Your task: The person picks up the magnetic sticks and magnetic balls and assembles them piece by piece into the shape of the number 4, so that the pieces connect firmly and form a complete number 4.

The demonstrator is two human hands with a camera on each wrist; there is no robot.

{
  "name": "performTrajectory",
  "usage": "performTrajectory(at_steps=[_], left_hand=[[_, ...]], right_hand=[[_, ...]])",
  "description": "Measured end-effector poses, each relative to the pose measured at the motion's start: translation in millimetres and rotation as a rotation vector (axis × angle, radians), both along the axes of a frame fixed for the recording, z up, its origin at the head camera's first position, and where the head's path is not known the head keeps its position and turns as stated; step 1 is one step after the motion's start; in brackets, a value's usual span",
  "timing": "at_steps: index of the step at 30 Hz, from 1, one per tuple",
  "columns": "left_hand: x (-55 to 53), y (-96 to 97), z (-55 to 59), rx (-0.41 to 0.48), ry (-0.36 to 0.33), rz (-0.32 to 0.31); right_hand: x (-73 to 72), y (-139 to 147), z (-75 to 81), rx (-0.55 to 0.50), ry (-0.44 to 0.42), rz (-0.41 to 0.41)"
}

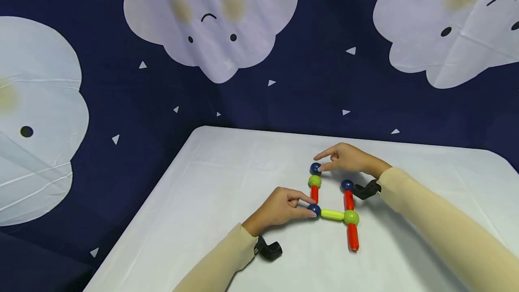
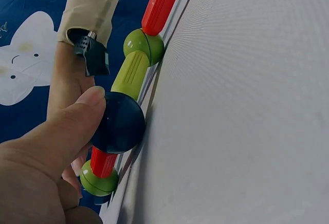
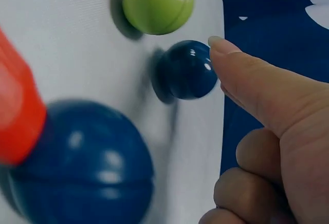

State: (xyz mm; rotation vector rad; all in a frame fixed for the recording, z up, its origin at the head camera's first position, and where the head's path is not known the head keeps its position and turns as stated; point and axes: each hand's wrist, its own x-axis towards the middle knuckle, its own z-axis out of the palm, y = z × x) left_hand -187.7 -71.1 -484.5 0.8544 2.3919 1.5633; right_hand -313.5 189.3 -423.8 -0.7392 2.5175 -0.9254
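My left hand (image 1: 279, 208) pinches a dark blue ball (image 2: 123, 124) between thumb and index finger at the corner of a ball-and-rod figure on the table. A yellow-green rod (image 1: 332, 215) runs right from this ball to a green ball (image 1: 351, 217). Away from me, a red rod (image 1: 314, 193) leads to another green ball (image 1: 314, 181). Beyond that sits a second blue ball (image 3: 190, 70), where my right hand (image 1: 344, 157) has its thumb tip right at the side. The right index finger is extended above that ball; the other fingers are folded in.
From the right-hand green ball, one red rod (image 1: 353, 238) points toward me and another red rod (image 1: 349, 200) leads away to a third blue ball (image 1: 347, 185), below my right wrist. The white table (image 1: 227, 161) ends at a dark blue cloud-print backdrop (image 1: 324, 93).
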Motion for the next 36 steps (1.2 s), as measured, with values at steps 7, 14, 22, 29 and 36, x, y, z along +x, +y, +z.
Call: performTrajectory(at_steps=[7, 14, 22, 29, 36], left_hand=[[1.2, 0.8, -0.9, 0.015, 0.008, 0.002], [0.9, 3.1, -0.9, 0.019, 0.009, 0.001], [1.0, 1.3, -1.1, 0.008, -0.006, 0.015], [1.7, 1.8, -1.1, 0.0, -0.001, 0.011], [1.3, 1.6, 0.1, 0.008, 0.004, 0.019]], right_hand=[[0.7, -6, -9.4, 0.025, 0.029, 0.009], [4.8, -7, -8.4, 0.04, 0.062, 0.01], [13.3, -8, 10.9, 0.006, 0.139, -0.04], [37.5, -1, 24.0, -0.037, 0.171, -0.069], [74.8, 8, 27.8, -0.097, 0.149, -0.088]])
